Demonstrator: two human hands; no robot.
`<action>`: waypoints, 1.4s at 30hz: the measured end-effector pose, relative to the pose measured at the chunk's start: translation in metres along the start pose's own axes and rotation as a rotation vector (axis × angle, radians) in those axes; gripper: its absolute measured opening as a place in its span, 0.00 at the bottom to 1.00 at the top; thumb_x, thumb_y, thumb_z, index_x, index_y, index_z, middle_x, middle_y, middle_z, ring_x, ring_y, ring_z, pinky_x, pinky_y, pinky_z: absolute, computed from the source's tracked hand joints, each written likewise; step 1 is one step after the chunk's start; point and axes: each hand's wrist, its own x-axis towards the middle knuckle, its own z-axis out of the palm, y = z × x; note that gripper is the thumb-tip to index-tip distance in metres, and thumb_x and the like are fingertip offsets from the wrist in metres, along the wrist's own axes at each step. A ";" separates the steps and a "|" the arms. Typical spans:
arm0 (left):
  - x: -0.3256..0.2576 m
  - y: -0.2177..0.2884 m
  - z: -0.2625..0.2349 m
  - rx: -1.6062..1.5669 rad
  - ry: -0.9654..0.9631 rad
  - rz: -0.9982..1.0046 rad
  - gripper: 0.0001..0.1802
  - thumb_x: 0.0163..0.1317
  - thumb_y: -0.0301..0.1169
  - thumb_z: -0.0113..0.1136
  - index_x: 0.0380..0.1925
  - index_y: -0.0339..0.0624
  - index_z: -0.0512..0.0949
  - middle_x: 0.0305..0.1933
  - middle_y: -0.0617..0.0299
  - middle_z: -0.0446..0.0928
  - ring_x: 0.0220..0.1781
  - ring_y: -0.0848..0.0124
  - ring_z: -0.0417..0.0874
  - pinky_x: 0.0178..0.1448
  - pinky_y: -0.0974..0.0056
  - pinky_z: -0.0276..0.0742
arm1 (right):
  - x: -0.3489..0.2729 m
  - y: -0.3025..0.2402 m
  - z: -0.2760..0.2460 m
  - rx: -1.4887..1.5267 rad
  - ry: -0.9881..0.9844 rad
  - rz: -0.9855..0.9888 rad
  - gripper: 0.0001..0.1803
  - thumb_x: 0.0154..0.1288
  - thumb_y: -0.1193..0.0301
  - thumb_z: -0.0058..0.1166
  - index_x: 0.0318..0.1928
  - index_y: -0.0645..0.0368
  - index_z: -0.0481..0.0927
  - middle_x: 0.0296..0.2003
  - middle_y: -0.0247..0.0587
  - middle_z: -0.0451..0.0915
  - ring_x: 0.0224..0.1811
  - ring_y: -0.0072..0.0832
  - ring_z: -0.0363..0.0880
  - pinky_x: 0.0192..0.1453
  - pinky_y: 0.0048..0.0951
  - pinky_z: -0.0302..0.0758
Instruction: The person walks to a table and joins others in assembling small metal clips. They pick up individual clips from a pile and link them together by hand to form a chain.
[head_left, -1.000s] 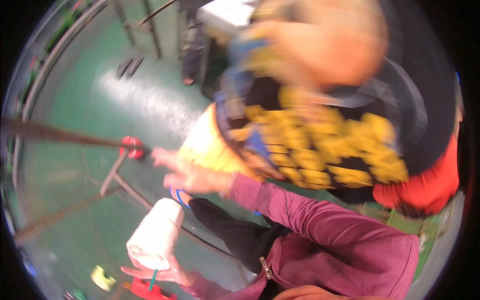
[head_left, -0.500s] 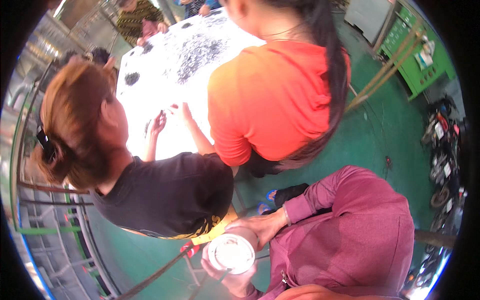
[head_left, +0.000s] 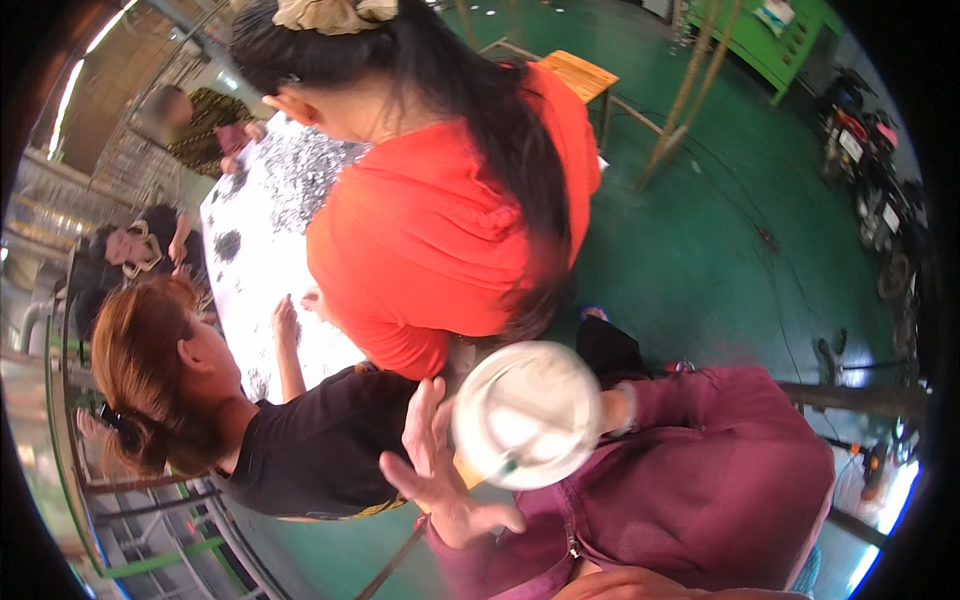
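- Head view: white-lidded cup (head_left: 530, 395) up front, left hand (head_left: 445, 485) spread wide beside it, right hand (head_left: 614, 408) behind, grip hidden!
- Red-topped co-worker (head_left: 450, 230) blocks beyond it; black-shirted co-worker (head_left: 330, 450) crowds its left.
- Green floor (head_left: 700, 270) stretches beyond it, rightward.

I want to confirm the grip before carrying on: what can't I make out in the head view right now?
- Right hand's fingers: head view, hidden behind the lidded cup.
- Cup's contents: head view, hidden by its white lid, which is blurred.
- Right part of the white table: head view, hidden by the co-worker in red.
- Small dark pieces on it: head view, too small to identify.
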 end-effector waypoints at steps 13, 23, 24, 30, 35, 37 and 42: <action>0.144 -0.067 0.146 0.093 -0.471 -0.004 0.28 0.68 0.43 0.56 0.62 0.38 0.70 0.62 0.46 0.67 0.63 0.51 0.70 0.65 0.52 0.68 | -0.116 -0.174 -0.359 -0.837 1.204 -0.062 0.40 0.51 0.74 0.63 0.65 0.70 0.63 0.60 0.53 0.71 0.62 0.38 0.71 0.67 0.40 0.66; 0.225 -0.118 0.288 0.221 -0.377 -0.120 0.25 0.63 0.32 0.61 0.61 0.40 0.71 0.59 0.50 0.68 0.59 0.55 0.72 0.60 0.56 0.73 | -0.095 -0.219 -0.549 -0.765 0.866 -0.160 0.46 0.50 0.68 0.63 0.68 0.70 0.57 0.63 0.53 0.65 0.65 0.40 0.65 0.72 0.41 0.58; 0.226 -0.119 0.294 0.239 -0.350 -0.140 0.25 0.64 0.32 0.61 0.61 0.40 0.72 0.59 0.51 0.68 0.59 0.56 0.72 0.60 0.56 0.73 | -0.090 -0.225 -0.560 -0.778 0.840 -0.178 0.46 0.50 0.68 0.63 0.68 0.70 0.57 0.63 0.53 0.64 0.65 0.40 0.65 0.72 0.41 0.57; 0.224 -0.118 0.314 0.317 -0.267 -0.252 0.24 0.64 0.29 0.61 0.61 0.42 0.73 0.60 0.54 0.68 0.58 0.61 0.74 0.59 0.60 0.73 | -0.074 -0.239 -0.597 -0.725 0.885 -0.219 0.46 0.47 0.70 0.63 0.67 0.70 0.58 0.60 0.52 0.68 0.61 0.38 0.70 0.69 0.39 0.63; 0.220 -0.123 0.316 0.253 -0.278 -0.247 0.21 0.64 0.26 0.60 0.58 0.40 0.75 0.58 0.54 0.71 0.58 0.61 0.75 0.59 0.60 0.74 | -0.086 -0.224 -0.593 -0.763 0.764 -0.179 0.52 0.40 0.66 0.68 0.67 0.69 0.59 0.60 0.51 0.69 0.63 0.38 0.70 0.70 0.40 0.62; 0.223 -0.133 0.316 0.240 -0.300 -0.197 0.20 0.64 0.26 0.60 0.57 0.39 0.75 0.57 0.54 0.71 0.58 0.60 0.75 0.59 0.60 0.74 | -0.088 -0.223 -0.592 -0.878 0.720 -0.104 0.55 0.38 0.63 0.68 0.68 0.67 0.57 0.61 0.52 0.68 0.63 0.40 0.70 0.70 0.41 0.62; 0.232 -0.157 0.323 0.115 -0.290 -0.133 0.16 0.67 0.28 0.58 0.54 0.39 0.76 0.54 0.55 0.72 0.55 0.59 0.77 0.56 0.60 0.75 | -0.076 -0.232 -0.596 -0.809 0.698 -0.207 0.59 0.35 0.60 0.68 0.70 0.66 0.55 0.62 0.53 0.68 0.64 0.43 0.69 0.71 0.43 0.62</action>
